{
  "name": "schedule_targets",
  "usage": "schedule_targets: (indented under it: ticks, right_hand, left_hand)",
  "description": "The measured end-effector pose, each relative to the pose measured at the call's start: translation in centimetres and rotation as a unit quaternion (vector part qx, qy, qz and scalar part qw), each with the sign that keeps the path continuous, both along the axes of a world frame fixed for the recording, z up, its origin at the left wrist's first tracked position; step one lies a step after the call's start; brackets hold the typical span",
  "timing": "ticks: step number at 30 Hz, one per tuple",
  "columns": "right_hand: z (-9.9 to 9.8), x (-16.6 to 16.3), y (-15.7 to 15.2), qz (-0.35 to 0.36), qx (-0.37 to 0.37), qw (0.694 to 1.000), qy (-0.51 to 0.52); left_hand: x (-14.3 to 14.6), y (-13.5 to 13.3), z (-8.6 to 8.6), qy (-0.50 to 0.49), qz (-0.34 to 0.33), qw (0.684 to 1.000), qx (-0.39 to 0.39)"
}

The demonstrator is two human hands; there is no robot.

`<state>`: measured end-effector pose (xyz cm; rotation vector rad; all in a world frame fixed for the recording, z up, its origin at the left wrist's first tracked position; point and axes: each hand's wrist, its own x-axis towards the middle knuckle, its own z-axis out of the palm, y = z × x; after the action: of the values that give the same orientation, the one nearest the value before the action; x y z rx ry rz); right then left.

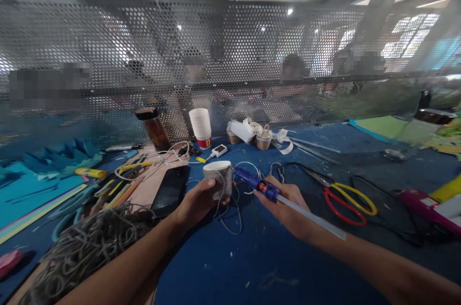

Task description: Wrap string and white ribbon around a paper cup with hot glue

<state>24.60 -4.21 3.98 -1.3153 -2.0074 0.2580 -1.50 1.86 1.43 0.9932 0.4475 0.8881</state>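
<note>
My left hand (200,199) is closed around a paper cup (219,181) whose side is wrapped in grey cord. A loose loop of the cord (237,221) hangs below the cup. In my right hand (288,204) is a blue glue gun (255,181), with a long translucent glue stick (313,221) sticking out of its back. Its nozzle points left and lies at the cup's upper right rim; whether it touches I cannot tell. A big tangle of grey cord (97,242) lies left of my left forearm.
Red-and-yellow-handled scissors (347,201) lie at the right, near a magenta tool (425,204). A phone (171,189) is at left. Behind stand stacked paper cups (200,127), a dark jar (153,129) and small cord-wrapped cups (264,139). A perforated metal screen (230,41) closes the table's back.
</note>
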Motion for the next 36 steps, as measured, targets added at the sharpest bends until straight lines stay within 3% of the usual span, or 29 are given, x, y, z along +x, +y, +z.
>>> schedule_targets:
  ticks: [8, 13, 21, 27, 30, 33, 36]
  right_hand:
    - [0.3, -0.4, -0.4, 0.042, -0.048, 0.996, 0.060]
    - [0.3, 0.2, 0.9, -0.049, -0.043, 0.991, 0.116]
    - [-2.2, 2.2, 4.2, -0.120, 0.013, 0.983, -0.139]
    - [-3.7, 1.9, 4.4, -0.124, 0.009, 0.964, -0.236]
    - [-3.2, 2.0, 4.2, -0.126, 0.029, 0.959, -0.252]
    - [-1.6, 1.5, 3.7, -0.112, 0.063, 0.972, -0.198]
    - [0.5, -0.1, 3.1, 0.003, 0.030, 0.997, -0.065]
  left_hand:
    - [-0.1, 0.0, -0.1, -0.005, 0.011, 1.000, -0.025]
    - [-0.1, -0.2, 0.3, -0.007, 0.028, 0.998, -0.048]
    - [0.0, -0.1, 0.0, 0.001, 0.068, 0.995, -0.072]
    - [0.2, -0.5, 0.3, 0.011, 0.069, 0.996, -0.047]
    - [0.4, -0.6, 0.4, 0.016, 0.063, 0.997, -0.034]
    - [0.6, -0.7, 0.3, 0.022, 0.073, 0.997, -0.028]
    - [0.7, -0.7, 0.3, 0.035, 0.083, 0.996, -0.028]
